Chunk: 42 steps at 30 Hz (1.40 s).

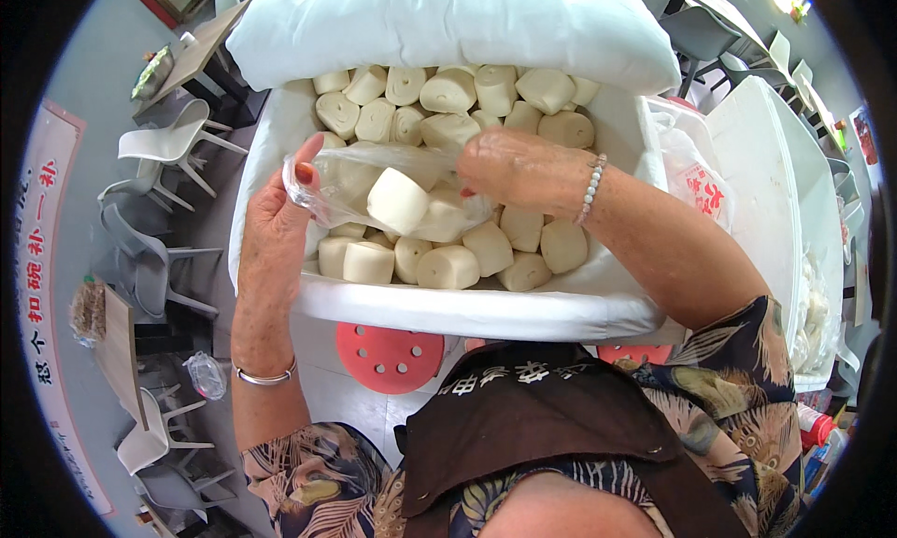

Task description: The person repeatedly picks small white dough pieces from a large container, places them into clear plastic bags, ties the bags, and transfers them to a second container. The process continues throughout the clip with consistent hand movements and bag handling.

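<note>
A clear plastic bag is stretched between my two hands, over a cloth-lined box full of white steamed buns. Several buns lie in the bag or at its opening, one bright bun on top. My left hand grips the bag's left edge between thumb and fingers. At the bag's right side, my right hand is closed on the plastic, its fingertips partly hidden. Below it, more buns show near the box's front wall.
A thick white quilt covers the box's far side. To the right stand a white foam box and a printed plastic bag. Red stools are under the near edge; chairs and tables line the left.
</note>
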Tool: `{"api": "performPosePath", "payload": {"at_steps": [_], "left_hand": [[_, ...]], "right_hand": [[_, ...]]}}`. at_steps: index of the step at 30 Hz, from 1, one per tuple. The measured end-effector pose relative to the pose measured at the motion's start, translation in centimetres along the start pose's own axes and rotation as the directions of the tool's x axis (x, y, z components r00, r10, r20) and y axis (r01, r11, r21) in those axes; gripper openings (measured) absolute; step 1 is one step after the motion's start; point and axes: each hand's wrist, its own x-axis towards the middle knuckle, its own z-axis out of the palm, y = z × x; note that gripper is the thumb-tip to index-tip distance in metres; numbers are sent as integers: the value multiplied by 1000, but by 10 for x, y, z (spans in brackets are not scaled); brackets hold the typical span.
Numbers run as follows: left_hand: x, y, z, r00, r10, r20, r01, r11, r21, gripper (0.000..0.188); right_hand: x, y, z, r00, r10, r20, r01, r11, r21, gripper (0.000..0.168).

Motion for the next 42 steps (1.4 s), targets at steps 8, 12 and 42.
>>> {"api": "performPosePath", "payload": {"at_steps": [8, 12, 42], "left_hand": [[-3, -1, -5, 990, 97, -103, -116, 975, -189, 62], [-1, 3, -9, 994, 91, -56, -102, 961, -255, 66], [1, 54, 21, 911, 400, -105, -386, 913, 129, 41]], "right_hand": [[-16, 11, -40, 851, 166, -498, 427, 334, 840, 14], [-30, 12, -48, 879, 138, -457, 161, 815, 557, 16], [-44, -25, -25, 579, -72, -812, 542, 779, 317, 45]]}}
